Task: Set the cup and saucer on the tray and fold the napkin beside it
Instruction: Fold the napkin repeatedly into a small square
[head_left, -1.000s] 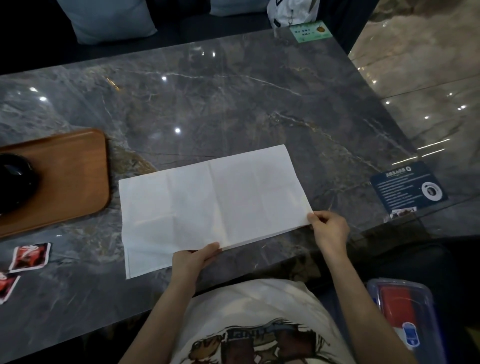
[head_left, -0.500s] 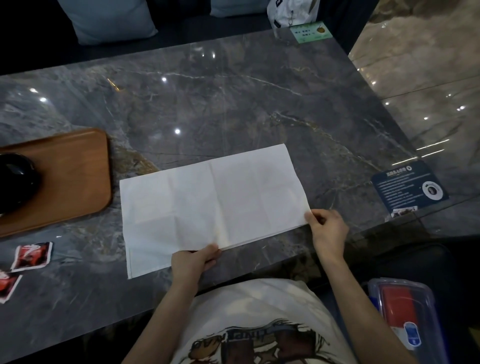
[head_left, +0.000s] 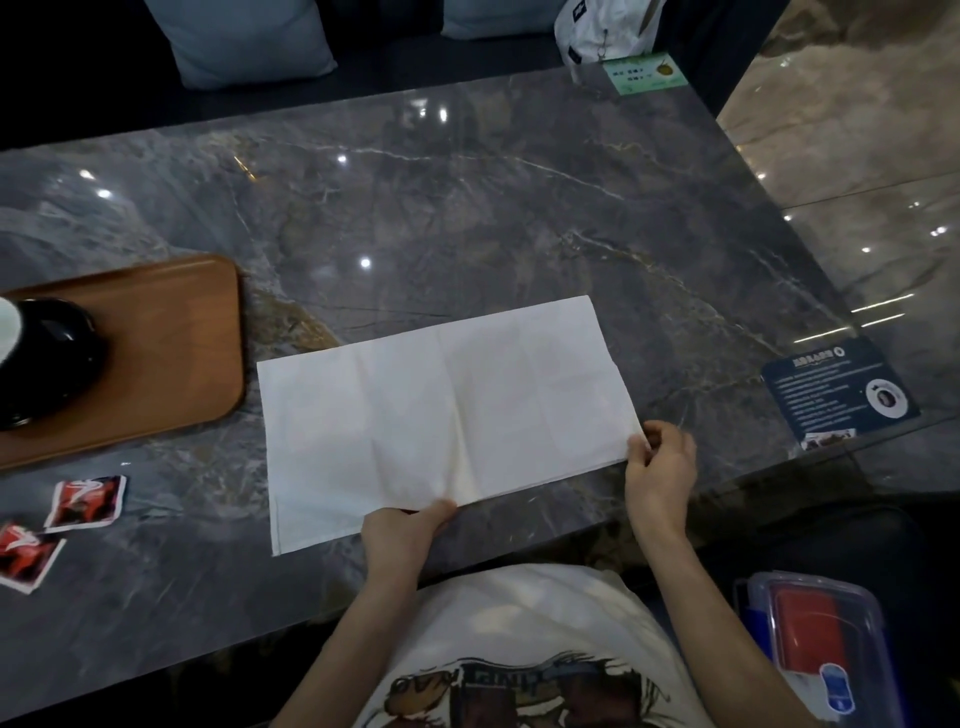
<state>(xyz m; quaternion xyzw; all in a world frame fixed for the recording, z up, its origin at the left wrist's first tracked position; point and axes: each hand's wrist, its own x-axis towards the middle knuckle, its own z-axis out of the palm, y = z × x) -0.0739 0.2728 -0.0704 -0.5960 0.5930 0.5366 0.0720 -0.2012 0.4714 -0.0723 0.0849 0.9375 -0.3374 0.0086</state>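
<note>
A white napkin (head_left: 441, 410) lies spread flat on the grey marble table (head_left: 467, 208), creased into several panels. My left hand (head_left: 402, 535) pinches its near edge around the middle. At the near right corner my right hand (head_left: 660, 470) grips the napkin between thumb and fingers. To the left, a wooden tray (head_left: 176, 343) carries a black saucer (head_left: 57, 364) with a cup (head_left: 8, 327) that is mostly cut off by the frame's left edge.
Two red sachets (head_left: 85, 501) lie near the table's front left. A dark blue card (head_left: 839, 392) sits at the right edge and a green card (head_left: 644, 73) at the far corner. A clear plastic box (head_left: 810, 644) rests beside my lap.
Both hands keep their grip on the napkin's near edge and have shifted it only slightly. The view has tilted a little, bringing more of the tray and cup into sight.
</note>
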